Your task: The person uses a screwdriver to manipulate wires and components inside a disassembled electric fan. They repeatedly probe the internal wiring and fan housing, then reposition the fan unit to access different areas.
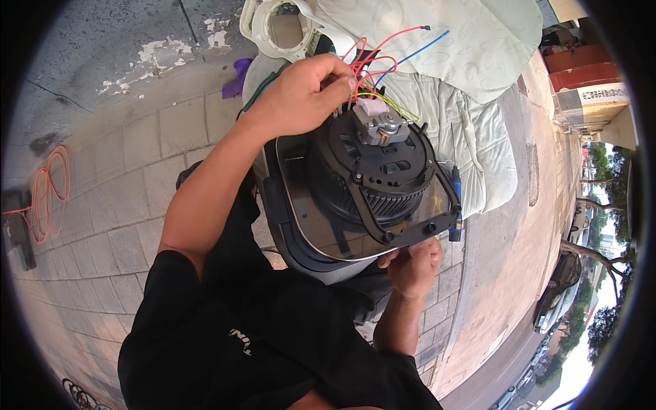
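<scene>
In front of me stands an open appliance with a dark housing (279,205), holding a round black blower fan (342,198) with a small metal motor (380,126) on top. My left hand (301,96) is beyond the fan's left side, thumb and fingers pinched on red wires (359,65). Near them, a blue wire (413,49) and yellow-green wires (393,102) spread loosely. My right hand (413,268) is curled below the near right edge of the housing. Its fingertips are partly hidden there, so I cannot make out what they hold.
A pale quilted cloth (471,123) lies beneath and beyond the appliance. An off-white plastic ring-shaped part (273,31) rests at the far side. Against the right side is a blue and black tool (456,205). An orange cable (51,184) lies coiled on the paving at left.
</scene>
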Demonstrator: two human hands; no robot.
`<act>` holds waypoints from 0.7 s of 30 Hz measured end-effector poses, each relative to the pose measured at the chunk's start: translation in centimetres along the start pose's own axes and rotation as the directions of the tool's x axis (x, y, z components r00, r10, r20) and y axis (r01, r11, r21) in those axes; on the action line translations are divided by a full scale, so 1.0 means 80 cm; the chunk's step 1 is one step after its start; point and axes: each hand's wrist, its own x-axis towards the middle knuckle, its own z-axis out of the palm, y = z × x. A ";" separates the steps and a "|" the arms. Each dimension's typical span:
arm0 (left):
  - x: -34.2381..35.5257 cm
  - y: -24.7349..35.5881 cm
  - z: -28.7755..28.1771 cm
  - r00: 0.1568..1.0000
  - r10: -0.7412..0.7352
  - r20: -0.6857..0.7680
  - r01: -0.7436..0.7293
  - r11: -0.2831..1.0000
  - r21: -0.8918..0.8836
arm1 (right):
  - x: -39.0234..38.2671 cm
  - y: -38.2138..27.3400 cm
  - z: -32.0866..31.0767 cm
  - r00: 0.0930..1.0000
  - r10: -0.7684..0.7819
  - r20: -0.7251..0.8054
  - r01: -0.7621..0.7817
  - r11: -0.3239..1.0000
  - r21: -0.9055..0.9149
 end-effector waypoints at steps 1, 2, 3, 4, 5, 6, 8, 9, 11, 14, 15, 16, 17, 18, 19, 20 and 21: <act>0.008 -0.006 -0.005 1.000 -0.028 -0.011 0.028 1.000 -0.005 | 0.010 -0.015 0.011 1.000 0.003 0.018 -0.003 1.000 -0.020; 0.016 -0.013 -0.010 0.998 -0.061 -0.013 0.061 0.998 -0.011 | 0.018 -0.025 0.016 1.000 0.001 0.000 -0.001 1.000 -0.005; 0.025 -0.013 -0.013 0.997 -0.082 -0.011 0.081 0.992 -0.096 | 0.031 -0.039 0.026 0.998 -0.038 0.040 0.039 0.999 -0.026; 0.030 -0.005 -0.016 0.996 -0.093 -0.009 0.089 0.971 -0.222 | 0.045 -0.060 0.031 0.995 0.053 0.081 -0.055 0.998 0.025; 0.037 -0.009 -0.031 0.991 -0.130 0.019 0.130 0.950 -0.285 | 0.061 -0.077 0.039 0.992 0.096 0.077 -0.095 0.995 -0.019; 0.042 -0.013 -0.047 0.984 -0.170 0.047 0.176 0.921 -0.346 | 0.077 -0.092 0.048 0.991 0.115 0.070 -0.111 0.992 -0.061; 0.044 -0.004 -0.062 0.986 -0.167 0.024 0.160 0.876 -0.456 | 0.118 -0.122 0.066 0.979 0.068 0.191 -0.047 0.992 -0.114; 0.056 -0.017 -0.077 0.978 -0.199 0.057 0.200 0.838 -0.507 | 0.136 -0.137 0.073 0.972 0.056 0.227 -0.012 0.981 -0.192; 0.072 0.012 -0.056 0.969 -0.244 0.031 0.241 0.919 -0.313 | 0.172 -0.148 0.078 0.951 -0.099 0.294 0.185 0.942 -0.282; 0.081 0.012 -0.064 0.970 -0.229 0.084 0.240 0.834 -0.496 | 0.211 -0.176 0.103 0.933 0.088 0.348 -0.016 0.979 -0.205; 0.082 0.012 -0.063 0.970 -0.220 0.104 0.241 0.800 -0.549 | 0.216 -0.181 0.107 0.936 0.054 0.348 0.023 0.977 -0.213; 0.085 0.010 -0.064 0.970 -0.207 0.125 0.240 0.762 -0.601 | 0.224 -0.176 0.105 0.930 -0.002 0.368 0.069 0.983 -0.170; 0.086 0.006 -0.065 0.970 -0.194 0.145 0.242 0.721 -0.650 | 0.227 -0.179 0.107 0.930 -0.008 0.369 0.077 0.982 -0.173; 0.088 0.002 -0.067 0.970 -0.173 0.171 0.243 0.685 -0.687 | 0.229 -0.182 0.110 0.930 -0.016 0.368 0.084 0.982 -0.171; 0.090 -0.003 -0.073 0.969 -0.149 0.198 0.246 0.658 -0.712 | 0.227 -0.192 0.113 0.938 0.022 0.345 0.052 0.978 -0.203; 0.093 -0.013 -0.082 0.962 -0.119 0.246 0.266 0.623 -0.735 | 0.228 -0.198 0.112 0.932 0.050 0.359 0.028 0.977 -0.211; 0.097 -0.022 -0.089 0.951 -0.090 0.294 0.289 0.590 -0.754 | 0.229 -0.203 0.110 0.925 0.079 0.372 0.005 0.976 -0.219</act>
